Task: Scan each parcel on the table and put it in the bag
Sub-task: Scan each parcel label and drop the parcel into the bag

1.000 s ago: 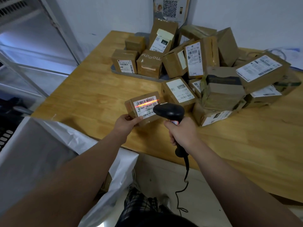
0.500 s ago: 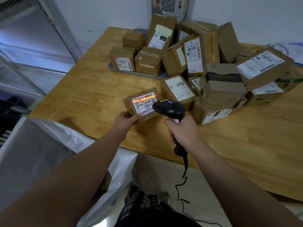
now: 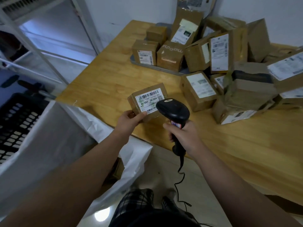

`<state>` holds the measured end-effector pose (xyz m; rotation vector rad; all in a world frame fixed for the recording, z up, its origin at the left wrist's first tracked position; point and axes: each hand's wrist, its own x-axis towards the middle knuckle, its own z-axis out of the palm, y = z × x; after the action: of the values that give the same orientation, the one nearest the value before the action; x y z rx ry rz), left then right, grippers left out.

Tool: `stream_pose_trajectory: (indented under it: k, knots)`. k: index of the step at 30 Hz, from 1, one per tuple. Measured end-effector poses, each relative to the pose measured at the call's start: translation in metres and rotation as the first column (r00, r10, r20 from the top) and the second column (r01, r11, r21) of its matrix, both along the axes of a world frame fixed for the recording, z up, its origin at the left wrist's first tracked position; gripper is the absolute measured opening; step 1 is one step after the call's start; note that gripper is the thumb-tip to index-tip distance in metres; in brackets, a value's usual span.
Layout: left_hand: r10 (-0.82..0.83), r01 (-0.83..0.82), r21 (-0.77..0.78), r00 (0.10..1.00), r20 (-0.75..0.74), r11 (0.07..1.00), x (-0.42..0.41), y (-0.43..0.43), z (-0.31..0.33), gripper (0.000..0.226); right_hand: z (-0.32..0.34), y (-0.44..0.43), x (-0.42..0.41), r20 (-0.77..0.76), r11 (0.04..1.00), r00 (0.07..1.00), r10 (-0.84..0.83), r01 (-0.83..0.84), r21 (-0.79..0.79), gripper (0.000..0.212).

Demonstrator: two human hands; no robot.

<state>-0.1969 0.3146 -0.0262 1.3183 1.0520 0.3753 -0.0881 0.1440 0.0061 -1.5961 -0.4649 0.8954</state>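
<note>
My left hand (image 3: 129, 119) grips a small brown parcel (image 3: 148, 100) by its near left corner, tilted so its white barcode label faces me, near the table's front edge. My right hand (image 3: 182, 134) grips the handle of a black corded barcode scanner (image 3: 173, 110), whose head sits just right of the parcel and overlaps the label's corner. No red scan line shows on the label. A large white bag (image 3: 49, 136) stands open at the lower left, beside the wooden table (image 3: 229, 153).
A heap of several brown labelled parcels (image 3: 213, 59) fills the back and right of the table, some on a grey tray (image 3: 167, 69). A black perforated crate (image 3: 14, 122) sits left of the bag. The scanner cord (image 3: 179, 182) hangs down to the floor.
The red scan line on the parcel's label has gone out. The parcel and my hands hold nearly the same place; my head has shifted, so the view is turned a little left.
</note>
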Motion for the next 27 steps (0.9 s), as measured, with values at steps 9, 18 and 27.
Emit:
stream_pose_trajectory:
  k: [9, 18, 27]
  knots:
    - [0.118, -0.028, 0.369, 0.967, -0.224, 0.929, -0.188, 0.017, 0.013, 0.06, -0.077, 0.046, -0.111, 0.06, 0.924, 0.972, 0.228, -0.196, -0.328, 0.017]
    - [-0.08, 0.467, 0.317, 0.652, -0.754, 0.826, -0.277, 0.056, -0.063, 0.079, -0.171, 0.067, -0.203, 0.319, 0.74, 0.938, 0.136, 0.118, -0.663, 0.051]
    - [-0.241, 0.659, 0.067, 0.366, -0.899, 0.749, -0.258, 0.067, -0.128, 0.087, -0.186, -0.023, -0.227, 0.392, 0.678, 0.854, 0.341, 0.066, -0.733, 0.023]
